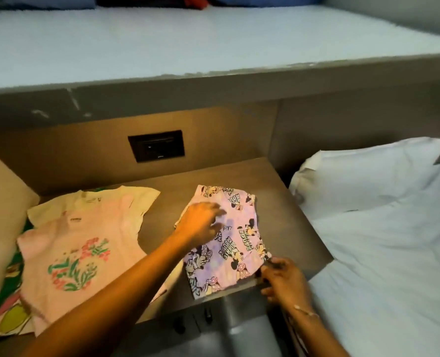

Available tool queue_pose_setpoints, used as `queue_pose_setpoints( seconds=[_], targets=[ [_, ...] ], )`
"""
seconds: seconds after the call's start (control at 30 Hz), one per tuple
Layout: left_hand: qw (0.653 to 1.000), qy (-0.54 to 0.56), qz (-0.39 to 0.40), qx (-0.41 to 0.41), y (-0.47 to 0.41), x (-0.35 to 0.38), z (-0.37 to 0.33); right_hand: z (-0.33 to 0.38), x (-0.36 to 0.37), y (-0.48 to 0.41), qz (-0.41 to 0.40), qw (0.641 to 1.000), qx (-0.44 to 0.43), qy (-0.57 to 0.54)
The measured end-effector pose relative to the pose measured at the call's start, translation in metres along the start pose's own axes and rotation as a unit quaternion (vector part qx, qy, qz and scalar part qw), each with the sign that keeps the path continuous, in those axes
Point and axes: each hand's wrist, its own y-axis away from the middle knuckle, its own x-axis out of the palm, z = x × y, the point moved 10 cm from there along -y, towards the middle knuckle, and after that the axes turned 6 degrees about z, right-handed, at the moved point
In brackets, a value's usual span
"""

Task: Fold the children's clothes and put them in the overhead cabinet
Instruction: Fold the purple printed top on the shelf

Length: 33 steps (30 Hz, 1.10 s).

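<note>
A purple cloth (229, 243) with cartoon mice on it lies folded on the gray counter (280, 191), near the front edge. Its near corner sticks out a little past that edge.

The left hand (201, 222) lies on the far left part of the purple cloth. Its fingers (217, 210) are mostly straight and spread, pressing down flat on the cloth. They hold nothing.

The right hand (283, 279) is at the near right corner of the purple cloth. Its fingers (268, 269) are curled in, and it looks like they pinch the edge of the cloth there, but this part is blurry. A thin bracelet (306, 311) is on that wrist.

To the left, apart from the purple cloth, a pink shirt (67, 253) lies flat with green and pink letters on its front. It lies on top of a cream shirt (98, 202), which peeks out behind it. A bright cloth (8, 287) with green and yellow on it shows under the pink shirt at the far left.

A dark outlet (156, 146) is on the wall behind the counter. Above it is a shelf (162, 47) with a pale blue top. A bed (394, 253) with white sheets is just beside the counter on the right, with a white pillow (363, 171) on it.
</note>
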Motion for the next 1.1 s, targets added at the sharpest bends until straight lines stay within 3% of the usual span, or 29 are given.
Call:
queue_pose_setpoints(
  seconds=[0.07, 0.13, 0.2, 0.27, 0.37, 0.5, 0.57, 0.67, 0.73, 0.83, 1.0, 1.1],
  targets=[
    [0.999, 0.042, -0.008, 0.028, 0.055, 0.019, 0.002, 0.025, -0.029, 0.008, -0.075, 0.965, -0.173, 0.181],
    [0.997, 0.052, 0.037, 0.042, 0.107, 0.046, 0.007, 0.046, -0.016, 0.02, -0.038, 0.886, -0.338, 0.315],
    [0.994, 0.005, 0.087, 0.063, 0.136, 0.072, 0.007, 0.046, 0.014, 0.02, 0.052, 0.799, -0.413, 0.435],
    [0.993, -0.029, 0.077, 0.08, 0.148, 0.079, 0.003, 0.039, 0.033, 0.012, 0.093, 0.747, -0.426, 0.501],
    [0.997, -0.002, -0.003, 0.083, 0.158, 0.067, -0.005, 0.037, 0.04, 0.006, 0.088, 0.733, -0.429, 0.52],
    [0.993, 0.037, -0.092, 0.067, 0.177, 0.061, -0.016, 0.045, 0.032, 0.029, 0.049, 0.714, -0.512, 0.476],
    [0.982, 0.144, -0.124, 0.007, 0.184, 0.051, -0.007, 0.05, 0.026, 0.043, 0.049, 0.732, -0.522, 0.435],
    [0.912, 0.373, -0.135, -0.1, 0.188, 0.037, 0.018, 0.064, 0.01, 0.051, 0.083, 0.815, -0.467, 0.332],
    [0.889, 0.424, -0.132, -0.111, 0.176, 0.019, 0.025, 0.077, -0.001, 0.051, 0.096, 0.866, -0.416, 0.261],
    [0.869, 0.464, -0.108, -0.135, 0.13, -0.004, 0.038, 0.098, -0.009, 0.034, 0.068, 0.895, -0.368, 0.243],
    [0.888, 0.407, -0.04, -0.211, 0.036, 0.001, 0.062, 0.12, -0.006, -0.025, -0.032, 0.911, -0.278, 0.302],
    [0.9, 0.358, -0.071, -0.239, 0.018, 0.003, 0.059, 0.106, 0.001, -0.05, -0.054, 0.903, -0.226, 0.362]
  ],
)
